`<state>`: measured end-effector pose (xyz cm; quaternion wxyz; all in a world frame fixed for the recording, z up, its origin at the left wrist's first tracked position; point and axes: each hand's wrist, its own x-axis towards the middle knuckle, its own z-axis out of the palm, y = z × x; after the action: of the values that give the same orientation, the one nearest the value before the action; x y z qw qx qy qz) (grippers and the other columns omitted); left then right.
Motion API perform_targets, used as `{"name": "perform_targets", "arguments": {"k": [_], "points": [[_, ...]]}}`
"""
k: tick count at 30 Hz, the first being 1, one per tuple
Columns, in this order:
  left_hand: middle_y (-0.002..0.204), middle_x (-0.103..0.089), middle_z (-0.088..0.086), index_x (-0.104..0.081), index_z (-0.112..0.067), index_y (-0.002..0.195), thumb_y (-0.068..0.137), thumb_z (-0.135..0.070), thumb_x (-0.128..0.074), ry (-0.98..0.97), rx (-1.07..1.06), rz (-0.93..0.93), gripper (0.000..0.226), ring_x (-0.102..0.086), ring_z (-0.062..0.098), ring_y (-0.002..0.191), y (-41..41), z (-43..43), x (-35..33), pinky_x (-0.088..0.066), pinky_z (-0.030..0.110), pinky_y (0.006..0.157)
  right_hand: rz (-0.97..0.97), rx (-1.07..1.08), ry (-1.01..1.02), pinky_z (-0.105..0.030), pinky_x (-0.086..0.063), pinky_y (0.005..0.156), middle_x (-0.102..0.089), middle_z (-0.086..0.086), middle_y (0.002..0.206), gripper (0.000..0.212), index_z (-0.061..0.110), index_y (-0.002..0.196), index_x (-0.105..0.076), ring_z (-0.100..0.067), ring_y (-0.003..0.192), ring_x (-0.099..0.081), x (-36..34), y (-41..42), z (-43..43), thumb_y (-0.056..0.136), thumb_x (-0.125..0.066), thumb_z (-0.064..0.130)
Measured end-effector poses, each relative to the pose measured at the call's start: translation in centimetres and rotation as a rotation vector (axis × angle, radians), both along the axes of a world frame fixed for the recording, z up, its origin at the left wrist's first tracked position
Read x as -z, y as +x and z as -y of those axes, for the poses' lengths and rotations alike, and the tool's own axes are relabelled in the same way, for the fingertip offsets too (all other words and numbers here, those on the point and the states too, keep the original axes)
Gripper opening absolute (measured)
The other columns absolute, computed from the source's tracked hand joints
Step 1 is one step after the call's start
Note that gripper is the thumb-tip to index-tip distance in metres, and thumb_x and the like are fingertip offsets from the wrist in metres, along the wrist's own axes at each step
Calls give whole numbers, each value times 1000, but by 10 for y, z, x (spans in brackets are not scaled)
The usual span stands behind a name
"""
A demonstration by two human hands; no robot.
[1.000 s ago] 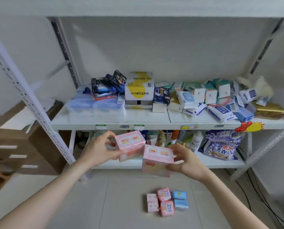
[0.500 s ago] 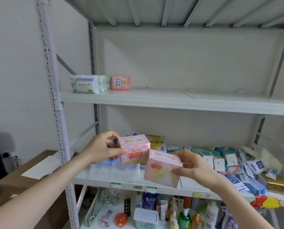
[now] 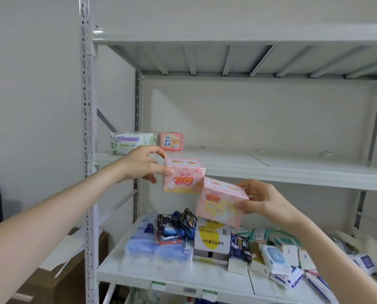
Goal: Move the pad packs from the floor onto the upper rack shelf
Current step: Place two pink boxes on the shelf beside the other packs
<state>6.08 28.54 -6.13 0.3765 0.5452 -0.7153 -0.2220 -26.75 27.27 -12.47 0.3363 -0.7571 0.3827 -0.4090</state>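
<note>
The left hand (image 3: 143,164) pinches a pink pad pack (image 3: 184,178) by its near corner at centre frame, against the front lip of the upper shelf (image 3: 271,170), though whether it rests there I can't tell. The right hand (image 3: 264,200) grasps a second pink pack (image 3: 221,202), tilted, just lower right, covering part of the cluttered middle shelf (image 3: 152,275). At the upper shelf's far left sit two packs (image 3: 139,141), and its board runs on rightward.

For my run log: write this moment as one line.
left hand: holds pink pack at upper shelf edge | right hand: holds second pink pack, lower | neither placed
</note>
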Motion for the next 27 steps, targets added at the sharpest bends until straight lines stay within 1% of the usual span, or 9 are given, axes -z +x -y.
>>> {"name": "perform_targets", "arguments": {"k": [4,6,9,12,14,16,18,21,27], "points": [[89,-76,4,-60,-22,106,47,-48,-86,-23,0,8,69,-69,19,64,-2,32,-34,-56,30,67,-6,15,-47,-51,-55,86,-72,-2,103,62,17,114,-60,-27,91,-70,-30,-2,30,58,-79,36],[91,-75,7,-61,-22,106,50,-44,-85,-33,0,20,65,-68,20,62,-3,50,-49,-53,27,63,2,28,-75,-51,-55,87,-72,-1,102,65,17,113,-61,-29,92,-69,-42,-1,47,54,-80,39],[93,-75,9,-60,-21,109,57,-40,-82,-25,2,53,60,-69,21,65,-1,80,-67,-56,31,68,17,36,-106,-51,-54,87,-72,-3,101,64,18,110,-62,-32,94,-68,-58,0,75,53,-79,39],[86,-75,5,-60,-20,111,64,-34,-85,-30,-3,91,55,-69,20,66,5,113,-81,-55,30,66,15,37,-129,-51,-54,88,-72,-4,101,63,17,110,-63,-32,94,-68,-69,5,106,53,-79,40],[81,-75,2,-60,-19,112,73,-29,-83,-34,-6,110,46,-69,20,67,10,137,-89,-56,32,69,11,43,-134,-51,-54,88,-72,-3,101,56,17,110,-63,-30,94,-68,-75,11,127,59,-78,33],[80,-75,1,-59,-19,113,76,-28,-80,-31,-2,130,43,-69,19,67,16,161,-97,-55,35,75,5,51,-132,-51,-54,89,-73,-3,102,51,17,110,-63,-28,94,-69,-79,16,149,62,-76,29],[83,-75,2,-57,-19,114,76,-28,-79,-27,8,145,44,-69,19,69,23,187,-103,-56,36,77,-3,58,-133,-51,-53,90,-73,-4,102,49,18,110,-64,-27,95,-69,-82,23,172,63,-76,28],[94,-74,5,-56,-20,115,77,-30,-79,-31,24,172,46,-71,21,78,31,228,-111,-57,39,82,5,71,-146,-49,-54,90,-73,-4,103,50,18,111,-63,-25,96,-69,-85,32,204,64,-76,28],[105,-69,5,-56,-19,116,77,-29,-78,7,49,225,46,-65,20,92,33,311,-116,-58,37,80,-13,110,-125,-46,-54,91,-73,-3,102,52,18,111,-62,-25,96,-69,-91,46,262,62,-76,30]]}}
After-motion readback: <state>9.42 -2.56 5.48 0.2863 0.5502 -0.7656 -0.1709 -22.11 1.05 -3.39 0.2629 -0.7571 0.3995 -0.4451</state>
